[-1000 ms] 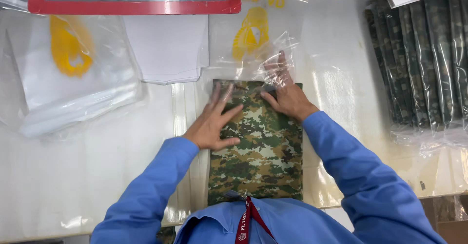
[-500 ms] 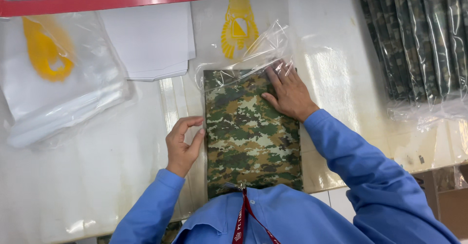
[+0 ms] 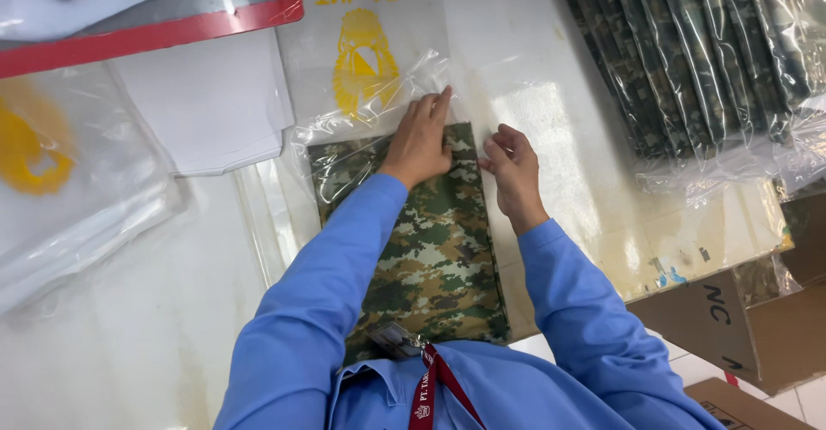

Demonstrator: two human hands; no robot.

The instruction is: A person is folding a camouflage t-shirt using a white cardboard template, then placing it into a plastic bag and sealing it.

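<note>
On the white table (image 3: pixel 138 327), head view, both hands at the far end of a folded garment:

left hand: (image 3: pixel 420 138) palm down, fingers together and stretched out, pressed flat on the top edge of the camouflage garment (image 3: pixel 430 249); fingertips reach past the cloth onto the clear plastic bag (image 3: pixel 379 95). Grips nothing.
right hand: (image 3: pixel 512 168) just beside the left, at the garment's top right corner; fingers curled, tips pinched narrow at the bag's edge. Looks like it holds the film, can't tell for sure.
camouflage garment: folded into a flat rectangle, green/tan/brown pattern, lying lengthwise away from the person. Far end sits inside the bag mouth, near end is against the person's chest.
clear plastic bag: lies flat beyond the garment, yellow emblem printed on it, film wrinkled where it laps over the cloth's top left corner.
sleeves: blue, both arms cross over the garment.
lanyard: (image 3: pixel 430 387) red, hanging at the collar, bottom of view.
white sheets: (image 3: pixel 206 103) stacked left of the bag, touching its edge.
spare bags: (image 3: pixel 60 181) pile of the same clear bags with yellow print, far left.
packed stack: (image 3: pixel 714 52) bagged camouflage garments in a row, top right, well apart from the hands.
red tray: (image 3: pixel 146 34) rim along the top left.
cardboard box: (image 3: pixel 740 327) bottom right, off the table edge.
</note>
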